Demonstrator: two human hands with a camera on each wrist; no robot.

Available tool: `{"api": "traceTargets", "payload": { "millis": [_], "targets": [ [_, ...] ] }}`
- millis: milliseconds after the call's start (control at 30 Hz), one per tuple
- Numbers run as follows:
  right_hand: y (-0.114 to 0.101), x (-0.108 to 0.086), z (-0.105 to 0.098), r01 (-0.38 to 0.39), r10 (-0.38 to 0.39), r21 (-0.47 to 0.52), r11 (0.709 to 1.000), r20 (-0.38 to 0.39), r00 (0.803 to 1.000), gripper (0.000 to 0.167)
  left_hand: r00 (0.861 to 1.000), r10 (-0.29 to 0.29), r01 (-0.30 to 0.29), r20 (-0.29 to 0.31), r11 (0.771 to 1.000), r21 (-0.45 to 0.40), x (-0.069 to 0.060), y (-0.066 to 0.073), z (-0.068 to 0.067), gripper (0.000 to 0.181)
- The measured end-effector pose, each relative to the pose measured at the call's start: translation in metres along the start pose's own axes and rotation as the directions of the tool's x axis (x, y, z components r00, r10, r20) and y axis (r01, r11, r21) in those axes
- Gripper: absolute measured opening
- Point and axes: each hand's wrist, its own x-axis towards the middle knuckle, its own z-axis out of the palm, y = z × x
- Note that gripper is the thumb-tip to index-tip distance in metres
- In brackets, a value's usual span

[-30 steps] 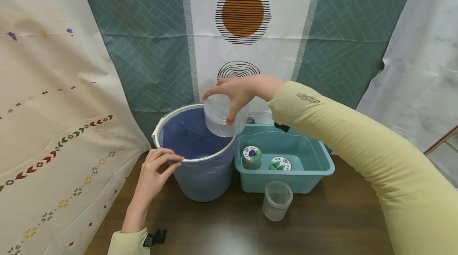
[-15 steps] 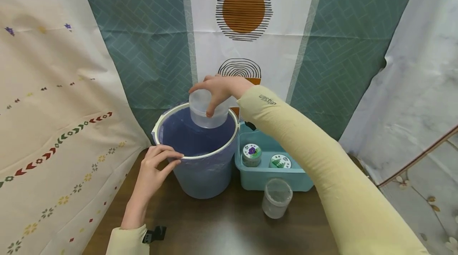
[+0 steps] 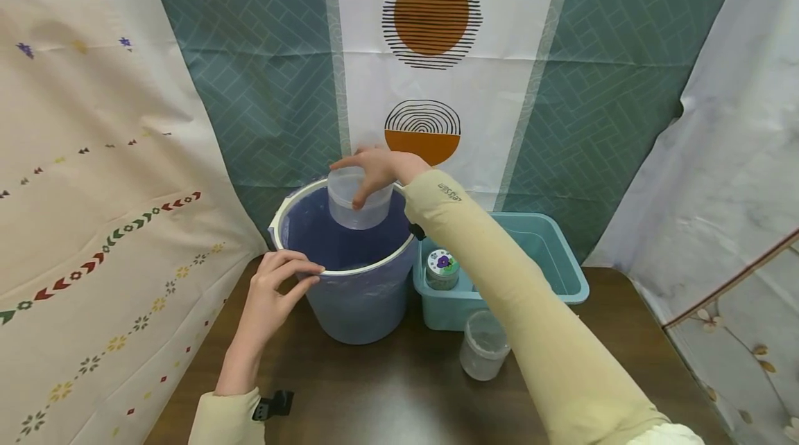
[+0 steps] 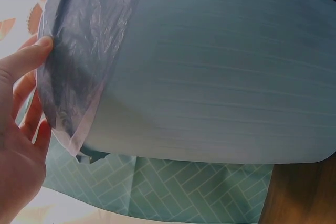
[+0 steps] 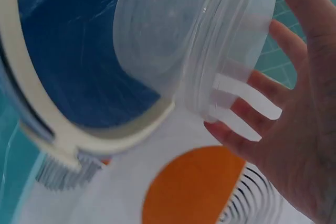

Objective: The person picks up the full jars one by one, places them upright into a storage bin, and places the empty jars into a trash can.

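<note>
A wide clear plastic jar [image 3: 358,209] is held from above by my right hand [image 3: 382,169], inside the mouth of a blue trash bin [image 3: 358,313]. In the right wrist view, the fingers and thumb spread around the jar's end [image 5: 157,30]; a pale rim [image 5: 113,142] passes close by. My left hand [image 3: 271,299] pinches the front left of the bin's rim. The left wrist view shows its thumb on the outside, against a thin plastic liner [image 4: 89,35] folded over the edge. The bin's bottom is out of sight.
A teal basin [image 3: 564,278] stands right of the bin, partly behind my right forearm. In it sits a jar with a purple-flower lid [image 3: 443,270]. Before the basin stands a narrower clear jar [image 3: 484,348] on the dark wooden table [image 3: 349,396]. Patterned cloths hang around.
My right hand has carried the clear jar left from the bin's right edge and slightly down into its mouth. The left hand stays on the rim. The forearm now covers the green-lidded jar.
</note>
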Motion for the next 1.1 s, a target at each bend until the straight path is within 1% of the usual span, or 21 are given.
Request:
{"api": "traceTargets", "payload": {
  "millis": [100, 267, 400, 600, 767, 1100],
  "targets": [
    [0.004, 0.006, 0.009, -0.007, 0.007, 0.001, 1.0, -0.012, 1.0, 0.084, 1.0, 0.003, -0.003, -0.005, 1.0, 0.006, 0.0, -0.001, -0.001, 0.031],
    [0.011, 0.011, 0.023, -0.04, 0.039, -0.027, 0.999, -0.022, 0.999, 0.08, 1.0, 0.009, -0.009, 0.002, 1.0, -0.002, -0.001, 0.0, 0.0, 0.032],
    [0.015, 0.014, 0.029, -0.047, 0.046, -0.03, 0.998, -0.032, 0.998, 0.08, 1.0, 0.009, -0.009, 0.008, 1.0, -0.004, -0.002, 0.0, 0.001, 0.032],
    [0.018, 0.017, 0.029, -0.038, 0.036, -0.024, 0.999, -0.055, 0.998, 0.08, 1.0, -0.003, 0.003, 0.012, 1.0, -0.006, -0.002, 0.0, 0.001, 0.031],
    [0.018, 0.016, 0.027, -0.041, 0.04, -0.019, 0.999, -0.055, 0.998, 0.08, 1.0, -0.008, 0.008, 0.017, 1.0, -0.005, -0.002, 0.001, 0.0, 0.03],
    [0.02, 0.015, 0.028, -0.052, 0.052, 0.005, 0.999, -0.059, 0.997, 0.08, 1.0, 0.003, -0.003, 0.011, 1.0, 0.005, -0.001, 0.0, 0.0, 0.031]
  ]
}}
